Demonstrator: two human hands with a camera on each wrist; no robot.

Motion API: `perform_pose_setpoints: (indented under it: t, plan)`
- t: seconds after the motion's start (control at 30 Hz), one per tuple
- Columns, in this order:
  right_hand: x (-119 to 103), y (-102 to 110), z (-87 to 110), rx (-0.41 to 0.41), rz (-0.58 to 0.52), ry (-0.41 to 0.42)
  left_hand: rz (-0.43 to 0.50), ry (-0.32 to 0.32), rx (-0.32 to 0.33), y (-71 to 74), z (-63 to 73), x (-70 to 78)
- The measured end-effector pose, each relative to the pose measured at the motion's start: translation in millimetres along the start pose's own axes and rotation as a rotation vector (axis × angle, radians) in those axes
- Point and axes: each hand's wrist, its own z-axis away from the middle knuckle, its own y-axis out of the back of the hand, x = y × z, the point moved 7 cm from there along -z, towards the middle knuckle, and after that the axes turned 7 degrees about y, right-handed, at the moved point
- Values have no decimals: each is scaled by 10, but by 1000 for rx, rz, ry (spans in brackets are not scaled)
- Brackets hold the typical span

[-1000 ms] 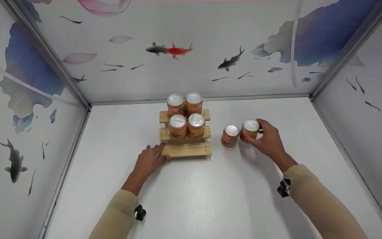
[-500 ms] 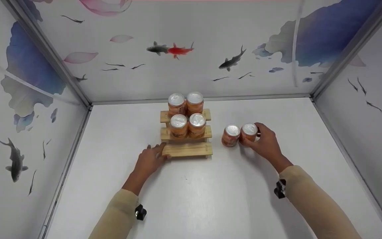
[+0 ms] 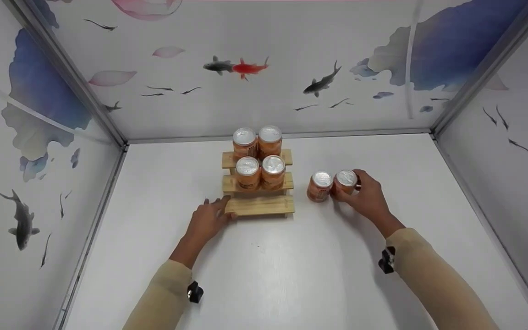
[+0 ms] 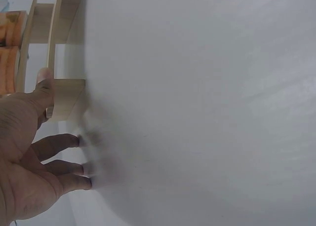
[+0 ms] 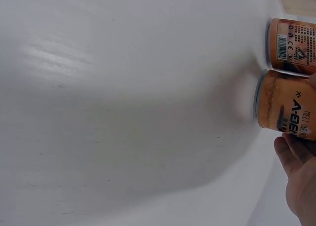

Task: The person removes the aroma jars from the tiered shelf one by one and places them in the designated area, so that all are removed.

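A three-step wooden display rack (image 3: 259, 206) stands on the white table. My left hand (image 3: 205, 221) pinches the left end of its lowest step, the thumb (image 4: 45, 83) showing over the edge in the left wrist view. My right hand (image 3: 368, 195) grips an orange can (image 3: 346, 179) with a silver lid from its right side. That can stands upright on the table, close beside a second orange can (image 3: 320, 189). On the middle step are two like cans, the left (image 3: 248, 174) and the right (image 3: 273, 173). Two more, a left can (image 3: 244, 144) and a right can (image 3: 270, 142), occupy the top step.
White panels printed with fish and lotus leaves enclose the table (image 3: 264, 275) at the back, left and right. The rack sits near the back panel (image 3: 282, 101), with both loose cans to its right.
My right hand has brought its can a little left and nearer to me, up beside the other loose can, and then held there. The left hand keeps its grip on the rack.
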Motion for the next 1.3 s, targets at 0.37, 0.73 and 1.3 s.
perform_pose_setpoints:
  t: [0.37, 0.73, 1.3]
  plan:
    - [37, -13, -1, -29, 5, -31, -10, 19, -8, 0, 11, 5]
    - [4, -10, 0, -47, 12, -24, 10, 14, -9, -1, 0, -4]
    - [-203, 140, -47, 25, 64, 52, -4, -15, 12, 14, 22, 18]
